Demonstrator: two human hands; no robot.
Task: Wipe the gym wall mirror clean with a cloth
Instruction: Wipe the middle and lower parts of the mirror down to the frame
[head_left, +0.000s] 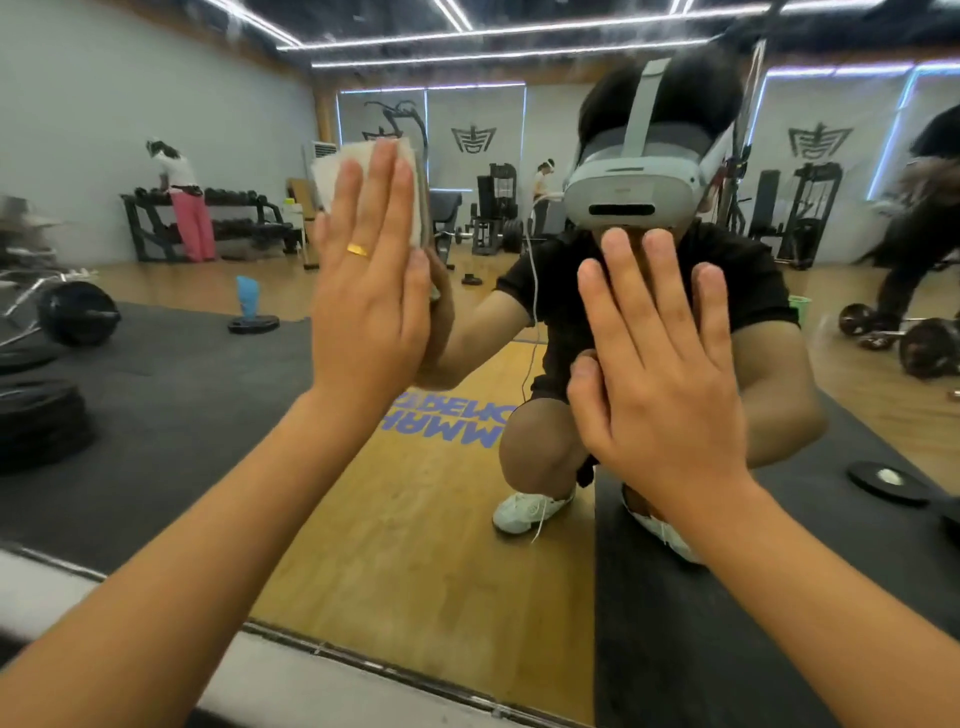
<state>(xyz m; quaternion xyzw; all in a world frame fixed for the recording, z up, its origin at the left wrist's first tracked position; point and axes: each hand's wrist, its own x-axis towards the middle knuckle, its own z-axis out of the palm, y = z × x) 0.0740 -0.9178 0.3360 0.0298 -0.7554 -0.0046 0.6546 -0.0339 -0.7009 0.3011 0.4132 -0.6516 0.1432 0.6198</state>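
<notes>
Cloth (332, 169) is pinned flat against the mirror (415, 530) under the left hand (369, 291), well above the mirror's bottom edge (363, 661) and left of its visible middle. Left fingers (387, 192) are straight and held together, pressing rather than gripping; nothing is curled round the fabric. Cloth is pale and folded, sits between fingers and glass, and sticks out past the fingertips at the top and past the outer finger toward the mirror's left edge; the lower part is hidden behind the palm. Gold ring (357, 250) on one left finger. Right hand (660, 374) is beside it toward the mirror's right edge, slightly lower, well apart from the cloth: fingers straight and a bit splayed, thumb tucked inward, palm facing the glass, holding nothing. It looks flat on the glass, but contact can't be confirmed. Reflection shows a crouching person wearing a white headset (631, 182), partly covered by the right fingers.
</notes>
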